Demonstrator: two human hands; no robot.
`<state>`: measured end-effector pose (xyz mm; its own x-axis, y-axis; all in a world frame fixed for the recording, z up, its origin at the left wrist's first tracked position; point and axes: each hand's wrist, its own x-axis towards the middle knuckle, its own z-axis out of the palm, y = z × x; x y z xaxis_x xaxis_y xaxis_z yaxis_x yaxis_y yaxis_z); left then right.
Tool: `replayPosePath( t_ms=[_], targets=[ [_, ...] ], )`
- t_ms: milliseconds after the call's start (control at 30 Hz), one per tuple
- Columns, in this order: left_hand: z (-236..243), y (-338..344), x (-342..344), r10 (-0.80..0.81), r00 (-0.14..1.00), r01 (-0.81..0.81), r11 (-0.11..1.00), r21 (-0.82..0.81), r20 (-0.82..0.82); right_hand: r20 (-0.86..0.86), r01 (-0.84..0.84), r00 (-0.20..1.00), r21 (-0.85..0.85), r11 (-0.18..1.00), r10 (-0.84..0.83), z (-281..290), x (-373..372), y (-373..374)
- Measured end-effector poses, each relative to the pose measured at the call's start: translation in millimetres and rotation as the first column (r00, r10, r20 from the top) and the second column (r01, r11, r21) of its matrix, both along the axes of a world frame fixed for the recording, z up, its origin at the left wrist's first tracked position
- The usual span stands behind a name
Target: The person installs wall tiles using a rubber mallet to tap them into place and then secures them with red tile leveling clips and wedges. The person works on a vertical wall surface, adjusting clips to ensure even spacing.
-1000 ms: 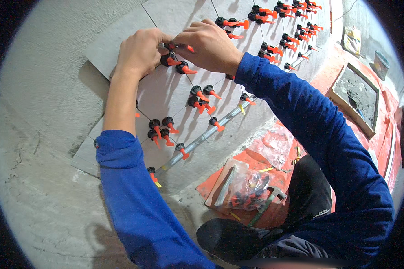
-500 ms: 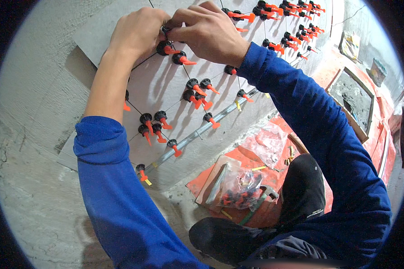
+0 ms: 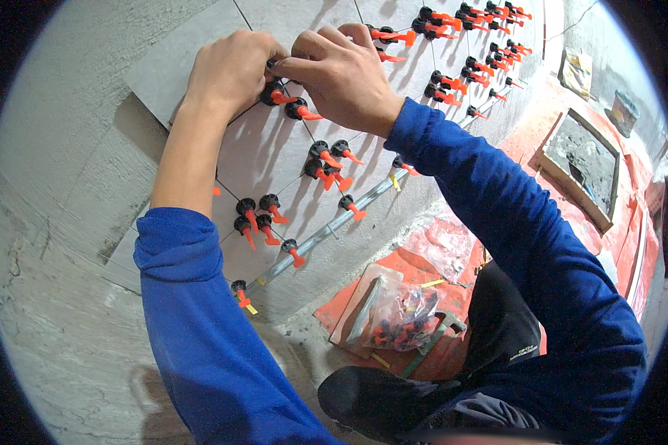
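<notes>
Light grey tiles (image 3: 263, 159) cover part of the wall, with tile levelling clips standing along their joints, each a black round cap with an orange-red T-handle. High on the wall, my left hand (image 3: 228, 74) is closed, its fingertips on a dark levelling clip (image 3: 272, 65) that is mostly hidden. My right hand (image 3: 349, 78) meets it from the other side, thumb and forefinger pinching at the same clip. Directly below the fingertips are a levelling clip (image 3: 274, 93) and another clip (image 3: 300, 110), both seated at the tile joint.
A metal rail (image 3: 334, 222) runs under the lowest tiles. On red sheeting by my knees lie a clear plastic bag (image 3: 404, 315) of clips and a hammer (image 3: 449, 323). Further right are a mortar tray (image 3: 580, 167) and a bucket (image 3: 623, 113). Bare rough wall (image 3: 59, 170) extends left.
Both hands sit slightly lower in the picture, still together at the same spot. The view has shifted a little; the right forearm has dropped, uncovering more clips at the upper right.
</notes>
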<state>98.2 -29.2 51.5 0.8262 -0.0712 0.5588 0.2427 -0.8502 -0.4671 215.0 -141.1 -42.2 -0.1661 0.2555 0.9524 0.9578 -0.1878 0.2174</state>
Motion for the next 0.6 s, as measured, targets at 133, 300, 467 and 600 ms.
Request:
replayPosePath(
  t_ms=[133, 300, 467, 600],
  targets=[
    [1.9, -1.6, -1.5, -0.007, 1.000, 0.007, 1.000, -0.002, -0.008, 0.036, -0.101, 0.994, -0.006, 0.995, 0.102, 2.7, 7.8, -1.2],
    [1.9, -2.2, 0.2, 0.066, 0.998, -0.066, 0.997, 0.033, -0.002, 0.068, -0.177, 0.982, 0.007, 0.984, 0.176, 8.0, 10.9, 6.3],
    [0.1, 0.5, -2.0, -0.025, 1.000, 0.025, 0.999, -0.038, -0.001, -0.149, -0.041, 0.987, 0.091, 0.995, 0.054, 0.9, 3.9, -5.9],
    [-0.7, 1.2, -0.6, -0.005, 1.000, 0.005, 1.000, 0.019, -0.007, -0.159, 0.058, 0.986, 0.017, 0.998, -0.055, 2.1, 0.9, -3.1]
  ],
)
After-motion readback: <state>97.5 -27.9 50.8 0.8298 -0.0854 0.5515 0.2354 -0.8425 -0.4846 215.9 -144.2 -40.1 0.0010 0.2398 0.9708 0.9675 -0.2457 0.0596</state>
